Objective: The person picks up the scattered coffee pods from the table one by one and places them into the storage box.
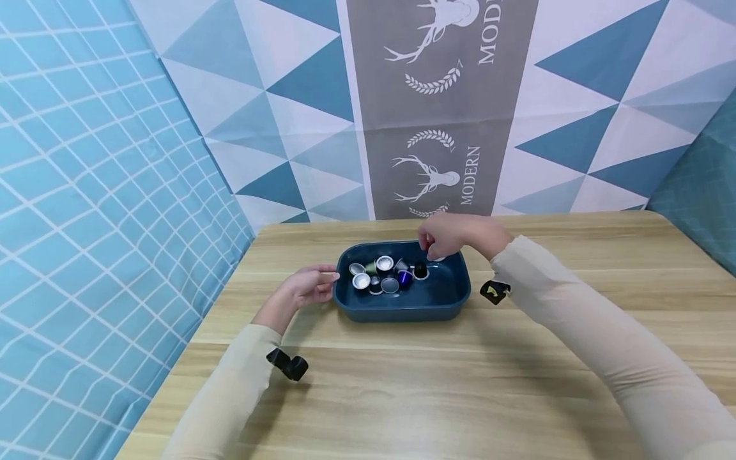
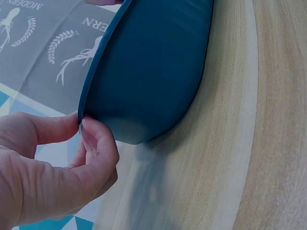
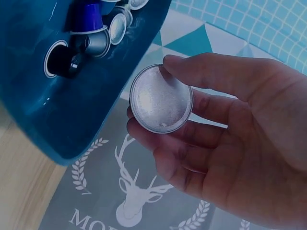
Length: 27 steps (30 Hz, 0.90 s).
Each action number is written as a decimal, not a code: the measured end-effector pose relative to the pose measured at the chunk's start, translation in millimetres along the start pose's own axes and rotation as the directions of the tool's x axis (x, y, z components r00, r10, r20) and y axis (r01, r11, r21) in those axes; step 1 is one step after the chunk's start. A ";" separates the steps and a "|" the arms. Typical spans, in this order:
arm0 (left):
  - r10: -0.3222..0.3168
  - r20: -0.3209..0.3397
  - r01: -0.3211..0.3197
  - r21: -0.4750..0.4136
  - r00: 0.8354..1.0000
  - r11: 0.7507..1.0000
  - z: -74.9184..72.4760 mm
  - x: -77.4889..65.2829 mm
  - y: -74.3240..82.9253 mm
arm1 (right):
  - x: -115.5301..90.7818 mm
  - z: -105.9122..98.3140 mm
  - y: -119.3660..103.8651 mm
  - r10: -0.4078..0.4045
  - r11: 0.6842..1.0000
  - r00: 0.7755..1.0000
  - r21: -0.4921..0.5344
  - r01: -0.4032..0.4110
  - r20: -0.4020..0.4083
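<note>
A dark blue plastic bin point(image 1: 402, 314) stands on the wooden table with several coffee capsules inside, mostly at its left end. At that end my left hand point(image 1: 313, 285) pinches the rim between thumb and fingers, seen close up in the left wrist view. Over the bin's far right corner, my right hand point(image 1: 451, 235) holds a coffee capsule point(image 3: 162, 98) by its edge; its silver lid faces the right wrist camera, and a bit of red shows in the head view. Below it in the bin lie a black capsule point(image 3: 64, 62) and a shiny blue capsule point(image 3: 87, 18).
The wooden tabletop point(image 1: 391, 396) reaches around the bin on all sides. Behind it hangs a patterned cloth point(image 1: 425, 108) with deer heads and triangles. A light blue checked cloth point(image 1: 103, 191) hangs along the left side.
</note>
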<state>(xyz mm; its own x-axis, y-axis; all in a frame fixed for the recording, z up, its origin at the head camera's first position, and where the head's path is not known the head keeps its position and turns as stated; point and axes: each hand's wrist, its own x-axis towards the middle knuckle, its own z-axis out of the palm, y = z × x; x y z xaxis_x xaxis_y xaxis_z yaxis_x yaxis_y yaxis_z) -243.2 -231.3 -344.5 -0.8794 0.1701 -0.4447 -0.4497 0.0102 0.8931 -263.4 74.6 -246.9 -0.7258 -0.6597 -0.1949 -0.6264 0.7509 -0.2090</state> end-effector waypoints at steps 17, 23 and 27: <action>-0.009 -0.008 0.009 0.020 1.000 1.000 1.5 -3.3 1.0 | 29.4 2.8 -14.9 0.013 0.992 0.997 -0.129 -0.002 0.081; -0.011 -0.007 0.011 0.026 1.000 1.000 1.1 -4.3 0.6 | 37.5 4.6 -18.5 0.062 0.993 0.990 -0.103 -0.050 0.125; -0.015 -0.008 0.016 0.022 1.000 1.000 1.7 -4.2 1.0 | 41.8 8.1 -19.7 0.091 0.993 0.984 -0.094 -0.077 0.152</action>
<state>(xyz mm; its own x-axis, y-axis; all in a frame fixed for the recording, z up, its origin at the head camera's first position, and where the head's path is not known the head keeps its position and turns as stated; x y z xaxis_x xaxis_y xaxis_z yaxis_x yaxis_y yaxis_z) -239.7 -230.3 -341.6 -0.8737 0.1616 -0.4589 -0.4597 0.0349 0.8874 -279.2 32.0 -258.6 -0.7283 -0.5855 -0.3560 -0.5925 0.7991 -0.1021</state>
